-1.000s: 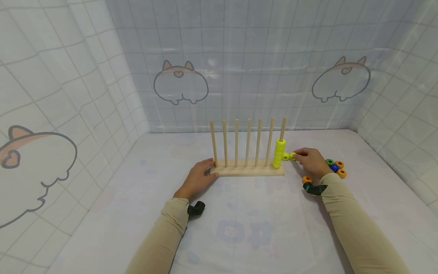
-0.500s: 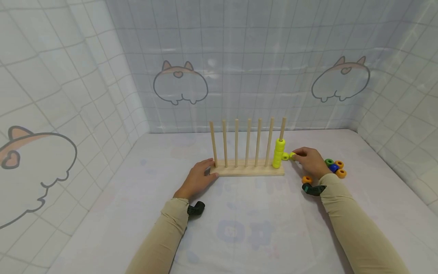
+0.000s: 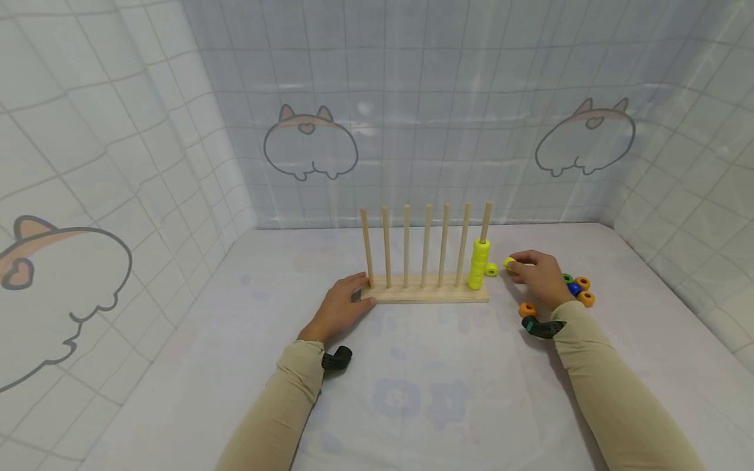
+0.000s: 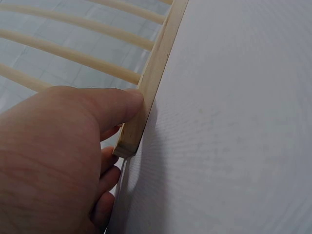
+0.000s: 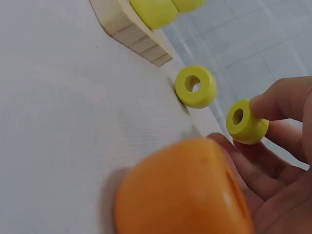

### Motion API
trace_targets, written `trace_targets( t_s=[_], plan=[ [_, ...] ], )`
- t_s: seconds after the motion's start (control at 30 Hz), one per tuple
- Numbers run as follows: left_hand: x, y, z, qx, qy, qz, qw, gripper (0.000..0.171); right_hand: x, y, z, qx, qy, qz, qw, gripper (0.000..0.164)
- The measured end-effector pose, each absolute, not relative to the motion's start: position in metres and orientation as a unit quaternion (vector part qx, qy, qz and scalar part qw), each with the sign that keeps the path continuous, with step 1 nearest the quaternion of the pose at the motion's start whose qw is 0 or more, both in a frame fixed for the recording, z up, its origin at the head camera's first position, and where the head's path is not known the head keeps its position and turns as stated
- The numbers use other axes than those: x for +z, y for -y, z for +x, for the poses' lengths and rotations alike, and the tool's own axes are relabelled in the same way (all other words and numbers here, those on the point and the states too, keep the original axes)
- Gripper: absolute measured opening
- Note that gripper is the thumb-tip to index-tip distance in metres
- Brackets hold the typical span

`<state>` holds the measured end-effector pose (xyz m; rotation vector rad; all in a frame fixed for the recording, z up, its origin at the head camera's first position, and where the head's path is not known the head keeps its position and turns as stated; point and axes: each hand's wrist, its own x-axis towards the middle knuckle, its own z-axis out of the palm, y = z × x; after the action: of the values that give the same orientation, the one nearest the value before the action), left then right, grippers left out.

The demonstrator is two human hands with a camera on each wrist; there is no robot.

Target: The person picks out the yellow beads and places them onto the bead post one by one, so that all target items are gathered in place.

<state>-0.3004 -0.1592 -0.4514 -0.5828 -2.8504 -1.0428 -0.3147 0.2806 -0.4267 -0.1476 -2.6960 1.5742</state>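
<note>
A wooden peg rack (image 3: 424, 296) with a row of upright pegs stands mid-table. Its rightmost peg carries a stack of yellow beads (image 3: 478, 265). My left hand (image 3: 340, 304) grips the rack's left end, the thumb lying along the front of the base (image 4: 146, 92) in the left wrist view. To the right of the rack, my right hand (image 3: 538, 276) pinches a yellow bead (image 5: 246, 122) between thumb and fingers, its hole facing the rack. Another yellow bead (image 5: 196, 87) lies on the table between the rack's end and that hand.
An orange bead (image 3: 527, 309) lies close to the right wrist, looming large in the right wrist view. Right of the hand are a green bead (image 3: 567, 278), a blue bead (image 3: 575, 288) and two more orange ones. A tile-patterned sheet (image 3: 377, 131) rises behind the table.
My right hand has lifted the pinched yellow bead slightly up and to the right, apart from the other loose yellow bead. The left hand keeps its grip on the rack.
</note>
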Motion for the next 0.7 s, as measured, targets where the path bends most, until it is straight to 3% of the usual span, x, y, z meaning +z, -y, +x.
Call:
trace_targets(
  t_s=[0.7],
  plan=[
    [-0.45,0.159,-0.3,-0.337,0.92,-0.197,0.029,0.055,-0.411,-0.277,-0.304,0.555,0.83,-0.036,0.039,0.052]
  ],
)
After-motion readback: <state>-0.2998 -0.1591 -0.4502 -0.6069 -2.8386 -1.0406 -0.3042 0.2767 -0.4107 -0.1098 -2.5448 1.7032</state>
